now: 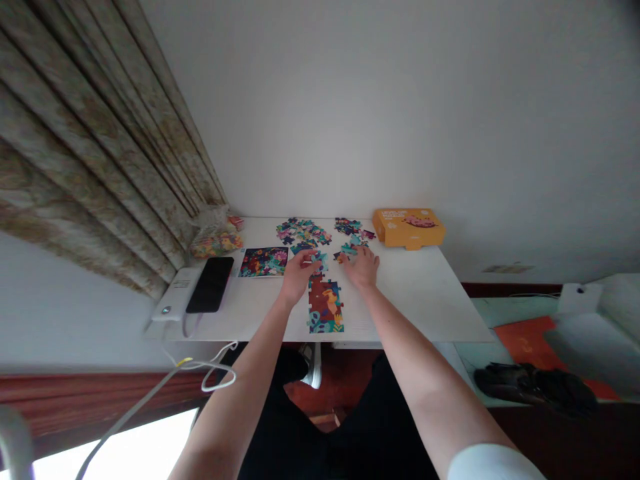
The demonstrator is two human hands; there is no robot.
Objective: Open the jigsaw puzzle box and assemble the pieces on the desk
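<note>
A partly joined jigsaw puzzle [325,308], brown with an orange figure and blue leaves, lies near the table's front edge. At its upper left, my left hand [299,272] has thumb and fingers closed on a light-blue puzzle piece [320,260]. My right hand [364,268] is to the right, fingers apart and bent down over loose puzzle pieces [346,249]. Its fingertips touch or nearly touch these pieces; whether one is between them is hidden. A printed reference picture [264,262] lies left of my left hand.
Loose pieces [303,231] are heaped at the back, with a smaller group [349,225] beside them. An orange puzzle box [409,228] stands back right. At the left are a black phone [211,285], a white box [176,293], a plastic bag [217,240] and a cable [150,387].
</note>
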